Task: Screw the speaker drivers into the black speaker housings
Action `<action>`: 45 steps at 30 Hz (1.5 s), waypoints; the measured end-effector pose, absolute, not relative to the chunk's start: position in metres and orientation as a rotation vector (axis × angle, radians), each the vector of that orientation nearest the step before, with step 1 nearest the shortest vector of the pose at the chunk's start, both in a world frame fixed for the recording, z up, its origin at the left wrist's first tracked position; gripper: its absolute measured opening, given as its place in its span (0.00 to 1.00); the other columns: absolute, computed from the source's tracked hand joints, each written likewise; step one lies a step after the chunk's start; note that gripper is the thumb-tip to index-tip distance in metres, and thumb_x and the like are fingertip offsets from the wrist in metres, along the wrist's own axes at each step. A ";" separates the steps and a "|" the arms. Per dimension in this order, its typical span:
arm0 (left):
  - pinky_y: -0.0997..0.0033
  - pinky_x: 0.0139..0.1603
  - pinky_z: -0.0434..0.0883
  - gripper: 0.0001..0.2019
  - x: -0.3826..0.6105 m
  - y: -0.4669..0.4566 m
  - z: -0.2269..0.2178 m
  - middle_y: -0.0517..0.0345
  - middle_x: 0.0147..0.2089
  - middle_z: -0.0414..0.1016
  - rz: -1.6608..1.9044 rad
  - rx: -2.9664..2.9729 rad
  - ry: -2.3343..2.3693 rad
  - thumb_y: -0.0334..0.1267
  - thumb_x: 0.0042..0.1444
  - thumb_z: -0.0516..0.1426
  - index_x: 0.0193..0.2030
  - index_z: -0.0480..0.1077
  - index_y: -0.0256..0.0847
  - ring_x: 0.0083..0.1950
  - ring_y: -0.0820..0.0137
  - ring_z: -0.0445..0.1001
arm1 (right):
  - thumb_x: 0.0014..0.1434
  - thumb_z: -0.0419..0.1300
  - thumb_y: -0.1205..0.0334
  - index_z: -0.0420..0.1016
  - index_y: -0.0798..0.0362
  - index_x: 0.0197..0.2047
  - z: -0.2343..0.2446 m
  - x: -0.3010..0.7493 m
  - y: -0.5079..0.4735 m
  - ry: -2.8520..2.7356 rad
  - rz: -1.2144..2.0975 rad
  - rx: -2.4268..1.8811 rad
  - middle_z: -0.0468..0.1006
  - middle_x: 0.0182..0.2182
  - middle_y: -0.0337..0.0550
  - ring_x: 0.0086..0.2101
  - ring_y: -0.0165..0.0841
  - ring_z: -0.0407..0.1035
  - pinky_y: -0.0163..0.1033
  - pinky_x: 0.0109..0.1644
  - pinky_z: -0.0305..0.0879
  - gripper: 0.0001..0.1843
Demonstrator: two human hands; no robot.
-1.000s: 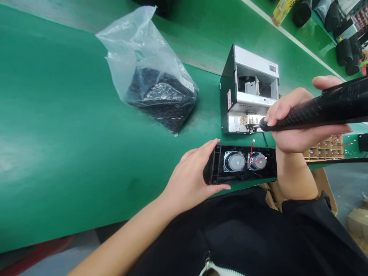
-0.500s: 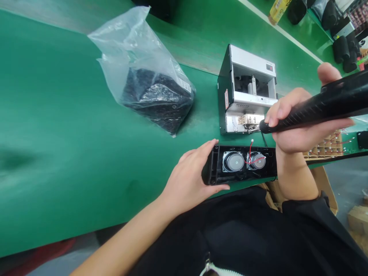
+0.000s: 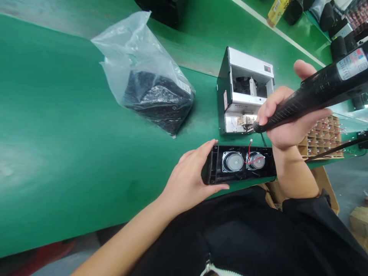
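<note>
My left hand (image 3: 192, 174) grips the left end of a long black speaker housing (image 3: 214, 168), thumb on the near side and fingers on the far side. Two round grey speaker drivers (image 3: 233, 161) sit in the housing, and a red wire (image 3: 249, 151) with a white plug sticks up between them. Wrapped around a black electric screwdriver (image 3: 313, 92), my right hand (image 3: 290, 119) holds it slanted, with its tip end at the front of a silver and black screw feeder (image 3: 249, 97). The bit's exact contact there is too small to tell.
A clear plastic bag (image 3: 129, 50) with black contents lies left of the screw feeder on the green table (image 3: 71, 153). At right stands a cardboard divider box (image 3: 322, 142) with red-wired parts. A yellow bottle (image 3: 277, 11) and black cylinders are at the far right.
My right hand and the screwdriver have shifted slightly left, and a label on the tool now shows. My left hand stays on the housing.
</note>
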State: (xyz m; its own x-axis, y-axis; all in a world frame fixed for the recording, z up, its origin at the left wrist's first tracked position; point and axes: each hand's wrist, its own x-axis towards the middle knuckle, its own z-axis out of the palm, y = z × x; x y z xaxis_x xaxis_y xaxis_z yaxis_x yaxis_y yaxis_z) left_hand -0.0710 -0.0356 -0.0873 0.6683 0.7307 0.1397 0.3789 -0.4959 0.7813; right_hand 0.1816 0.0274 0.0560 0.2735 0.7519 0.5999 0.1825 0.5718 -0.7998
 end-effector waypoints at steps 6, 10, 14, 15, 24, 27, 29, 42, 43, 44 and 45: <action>0.37 0.82 0.74 0.68 -0.069 -0.034 -0.088 0.37 0.87 0.67 0.593 2.121 0.845 0.75 0.59 0.73 0.92 0.45 0.48 0.85 0.38 0.71 | 0.72 0.65 0.23 0.85 0.33 0.62 0.093 0.184 -0.019 -1.212 0.684 -0.875 0.80 0.27 0.32 0.20 0.31 0.72 0.38 0.24 0.75 0.29; 0.39 0.85 0.71 0.67 -0.065 -0.035 -0.085 0.37 0.86 0.68 0.578 2.090 0.854 0.72 0.56 0.76 0.91 0.49 0.47 0.84 0.40 0.72 | 0.69 0.68 0.23 0.88 0.31 0.61 0.108 0.169 -0.054 -1.227 0.725 -0.925 0.80 0.26 0.32 0.19 0.32 0.70 0.41 0.23 0.76 0.29; 0.40 0.85 0.71 0.68 -0.061 -0.036 -0.081 0.35 0.86 0.68 0.603 2.089 0.854 0.72 0.55 0.77 0.90 0.51 0.43 0.84 0.40 0.73 | 0.72 0.67 0.28 0.87 0.35 0.64 0.088 0.144 -0.073 -1.189 0.676 -0.907 0.80 0.25 0.32 0.19 0.33 0.71 0.43 0.24 0.79 0.29; 0.41 0.85 0.71 0.68 -0.060 -0.037 -0.080 0.34 0.86 0.68 0.606 2.086 0.853 0.71 0.55 0.78 0.90 0.51 0.42 0.84 0.40 0.73 | 0.73 0.67 0.29 0.87 0.36 0.65 0.082 0.140 -0.076 -1.190 0.675 -0.898 0.81 0.26 0.33 0.20 0.34 0.73 0.43 0.25 0.81 0.28; 0.42 0.86 0.68 0.68 -0.058 -0.037 -0.075 0.35 0.87 0.67 0.605 2.048 0.829 0.69 0.56 0.78 0.91 0.49 0.43 0.86 0.41 0.69 | 0.75 0.64 0.28 0.85 0.36 0.67 0.060 0.132 -0.077 -1.259 0.817 -0.894 0.83 0.27 0.34 0.20 0.35 0.74 0.42 0.26 0.80 0.30; 0.43 0.85 0.68 0.67 -0.057 -0.038 -0.077 0.34 0.86 0.67 0.631 2.053 0.814 0.70 0.57 0.77 0.90 0.49 0.42 0.86 0.41 0.69 | 0.75 0.66 0.30 0.84 0.38 0.65 0.052 0.131 -0.075 -1.260 0.831 -0.879 0.81 0.27 0.32 0.20 0.33 0.73 0.40 0.25 0.79 0.27; 0.45 0.85 0.69 0.68 -0.057 -0.038 -0.077 0.34 0.86 0.68 0.663 2.069 0.805 0.70 0.56 0.78 0.90 0.50 0.41 0.86 0.42 0.70 | 0.73 0.68 0.31 0.83 0.39 0.64 0.047 0.131 -0.073 -1.282 0.843 -0.869 0.81 0.27 0.32 0.20 0.33 0.74 0.39 0.25 0.79 0.27; 0.49 0.85 0.67 0.67 -0.056 -0.039 -0.073 0.33 0.85 0.69 0.693 2.073 0.786 0.67 0.57 0.79 0.89 0.51 0.39 0.86 0.44 0.71 | 0.73 0.60 0.23 0.80 0.34 0.68 0.031 0.134 -0.067 -1.365 0.741 -0.952 0.81 0.26 0.32 0.19 0.35 0.73 0.40 0.24 0.77 0.33; 0.49 0.85 0.67 0.67 -0.056 -0.039 -0.074 0.33 0.85 0.69 0.704 2.071 0.782 0.67 0.57 0.79 0.89 0.50 0.39 0.86 0.44 0.71 | 0.74 0.60 0.23 0.80 0.34 0.69 0.029 0.134 -0.066 -1.379 0.735 -0.938 0.81 0.26 0.31 0.19 0.34 0.72 0.40 0.23 0.76 0.33; 0.49 0.85 0.67 0.67 -0.056 -0.039 -0.074 0.33 0.85 0.69 0.715 2.069 0.777 0.67 0.56 0.79 0.89 0.50 0.39 0.86 0.44 0.71 | 0.74 0.60 0.24 0.79 0.34 0.69 0.028 0.134 -0.065 -1.385 0.732 -0.931 0.81 0.26 0.31 0.18 0.34 0.72 0.39 0.23 0.76 0.33; 0.49 0.85 0.67 0.67 -0.055 -0.039 -0.074 0.33 0.85 0.69 0.721 2.070 0.772 0.67 0.57 0.79 0.89 0.50 0.39 0.86 0.44 0.71 | 0.75 0.58 0.23 0.79 0.35 0.69 0.027 0.134 -0.064 -1.388 0.723 -0.907 0.80 0.26 0.31 0.18 0.33 0.71 0.38 0.23 0.75 0.33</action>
